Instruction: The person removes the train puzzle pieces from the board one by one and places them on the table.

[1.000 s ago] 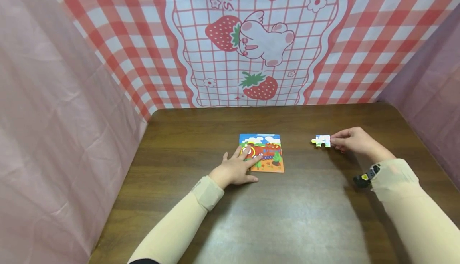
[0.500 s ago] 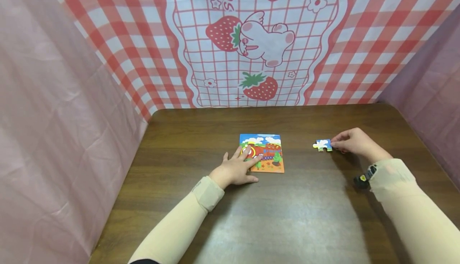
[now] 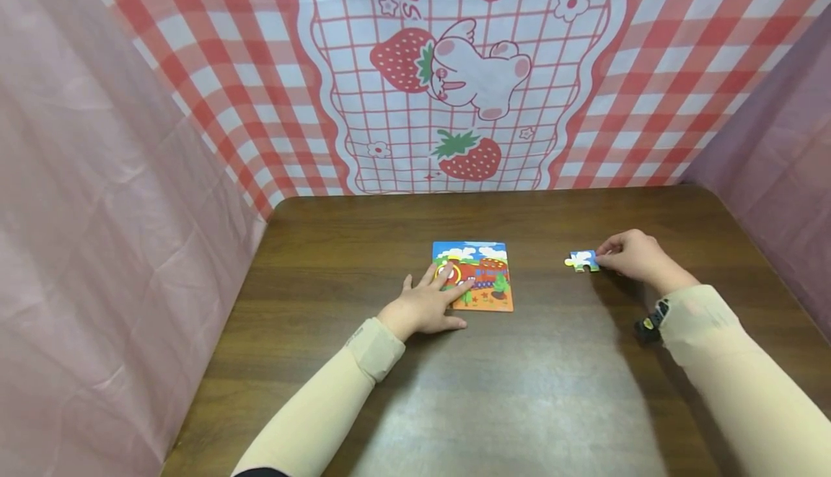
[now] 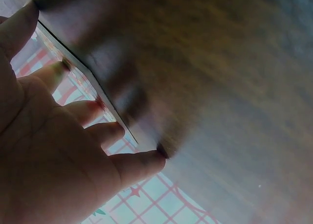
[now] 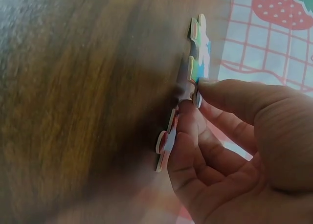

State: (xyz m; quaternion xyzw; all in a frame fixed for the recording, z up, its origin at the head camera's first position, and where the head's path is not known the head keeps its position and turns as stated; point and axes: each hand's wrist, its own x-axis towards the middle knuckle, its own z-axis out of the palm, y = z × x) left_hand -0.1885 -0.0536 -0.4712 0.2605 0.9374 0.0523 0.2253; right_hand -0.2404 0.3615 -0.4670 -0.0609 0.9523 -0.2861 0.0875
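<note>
My left hand [image 3: 422,306] lies spread on a square picture puzzle [image 3: 493,300] showing a red train, blue sky and orange ground. In the left wrist view, its fingertips rest along the thin puzzle's edge. To the right, my right hand [image 3: 639,257] pinches a loose jigsaw piece [image 3: 581,260] by its right side, between thumb and fingers. That piece is white, blue and green with knobs and notches. The right wrist view also shows a second jigsaw piece [image 5: 164,141], reddish at its edge, low beside the curled fingers; the hand hides it in the head view.
Both arms reach over a brown wood-grain table [image 3: 519,383]. A red-and-white checked cloth with strawberries [image 3: 470,159] hangs behind its far edge. Pink curtains [image 3: 117,246] hang at the sides. A dark wrist device [image 3: 651,324] sits under the right cuff.
The pinched jigsaw piece has turned a little and come slightly nearer, its blue side now showing by the fingers. My right wrist has shifted slightly left. The left hand stays in place.
</note>
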